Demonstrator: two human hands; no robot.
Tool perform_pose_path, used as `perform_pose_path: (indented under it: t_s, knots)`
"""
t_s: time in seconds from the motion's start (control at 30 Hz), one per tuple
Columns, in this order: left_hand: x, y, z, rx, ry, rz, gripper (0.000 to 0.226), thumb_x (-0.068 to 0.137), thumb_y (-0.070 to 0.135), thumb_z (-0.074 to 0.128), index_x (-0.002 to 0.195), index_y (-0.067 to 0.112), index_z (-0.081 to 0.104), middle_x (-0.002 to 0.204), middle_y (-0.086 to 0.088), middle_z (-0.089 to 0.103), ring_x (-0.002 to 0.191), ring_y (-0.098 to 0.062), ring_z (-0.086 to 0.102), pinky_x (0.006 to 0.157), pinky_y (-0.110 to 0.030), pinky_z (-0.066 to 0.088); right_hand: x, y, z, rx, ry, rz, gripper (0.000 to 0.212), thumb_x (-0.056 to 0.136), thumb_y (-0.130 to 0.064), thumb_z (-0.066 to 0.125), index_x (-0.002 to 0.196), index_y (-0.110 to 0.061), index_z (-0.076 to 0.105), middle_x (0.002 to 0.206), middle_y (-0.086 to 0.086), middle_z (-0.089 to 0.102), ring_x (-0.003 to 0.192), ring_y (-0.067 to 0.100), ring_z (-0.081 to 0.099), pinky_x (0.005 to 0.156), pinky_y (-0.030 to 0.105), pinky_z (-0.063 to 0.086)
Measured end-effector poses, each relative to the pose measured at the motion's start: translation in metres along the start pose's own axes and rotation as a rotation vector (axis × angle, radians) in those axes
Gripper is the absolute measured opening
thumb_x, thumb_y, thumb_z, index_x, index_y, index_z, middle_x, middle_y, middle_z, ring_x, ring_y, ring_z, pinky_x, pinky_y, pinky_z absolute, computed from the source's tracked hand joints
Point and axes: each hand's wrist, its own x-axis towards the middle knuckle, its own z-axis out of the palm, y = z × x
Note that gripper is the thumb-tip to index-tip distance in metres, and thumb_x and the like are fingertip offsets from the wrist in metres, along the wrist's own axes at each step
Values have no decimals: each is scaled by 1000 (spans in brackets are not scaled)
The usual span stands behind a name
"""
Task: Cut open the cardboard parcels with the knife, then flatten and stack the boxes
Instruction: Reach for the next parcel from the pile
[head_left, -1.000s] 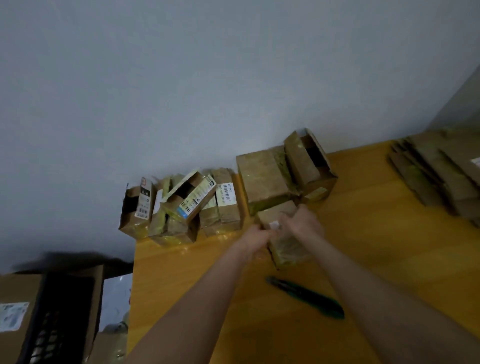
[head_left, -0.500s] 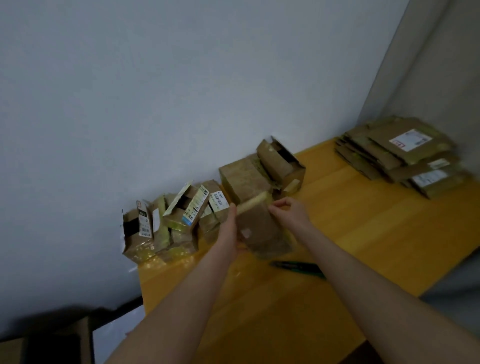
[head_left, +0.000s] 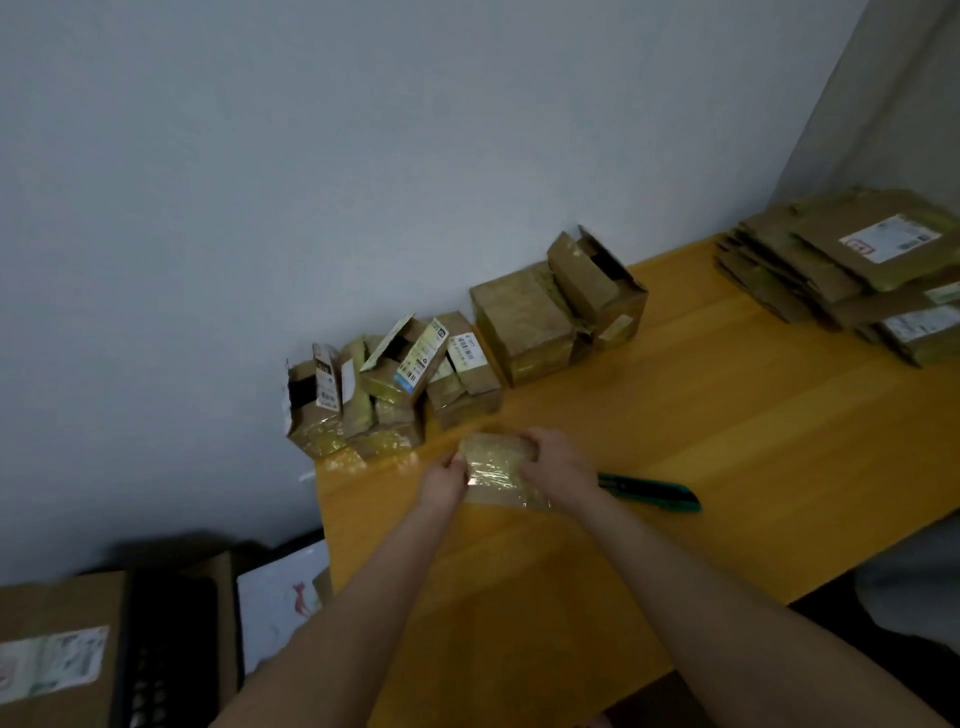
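A small cardboard parcel (head_left: 496, 467) covered in shiny tape lies on the yellow wooden table (head_left: 727, 415), held from both sides. My left hand (head_left: 444, 480) grips its left edge and my right hand (head_left: 558, 460) curls over its right end. The green-handled knife (head_left: 652, 493) lies on the table just right of my right wrist, untouched. Several taped and partly opened parcels (head_left: 395, 384) stand along the wall behind. Two bigger boxes (head_left: 524, 325) sit further right. A stack of flattened boxes (head_left: 852, 270) rests at the table's far right.
The wall runs close behind the row of parcels. On the floor at lower left stands a large cardboard box (head_left: 57, 654) with a black crate (head_left: 171, 649) beside it. The table's left edge is just left of my left arm.
The parcel has come down from a raised, tilted hold to the tabletop, nearer me. Both hands moved with it and still hold it. The knife has not moved.
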Motion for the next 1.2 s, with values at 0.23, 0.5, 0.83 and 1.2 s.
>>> perform_pose_path:
  t_s: [0.23,0.5,0.83,1.2]
  knots:
    - [-12,-8,-14,1115,-31,652,115,78,52,70,154,16,-8,162,-3,-5,149,-25,-6,121,-48,4,12,-3,11,18,18,-57,46,98,-9,43,136,-33,52,130,7,54,118,27,50,100,41,45]
    - [1,8,5,1364,68,652,100,78,52,69,152,19,11,146,-8,30,136,-31,30,116,-48,23,9,51,-5,167,171,113,36,104,-27,36,134,-14,51,132,9,56,118,27,53,99,34,41]
    - [15,2,-17,1291,-77,485,105,79,60,62,154,28,-3,148,-8,22,138,-33,25,116,-55,18,-2,109,17,-549,20,238,34,99,-17,47,133,-18,49,132,11,50,125,32,45,104,46,38]
    - [2,12,-11,1213,-51,449,104,73,43,78,153,26,15,151,-3,31,138,-29,32,114,-46,29,-8,58,4,183,-53,-8,40,99,-31,50,139,-28,46,101,-1,64,87,19,60,69,33,51]
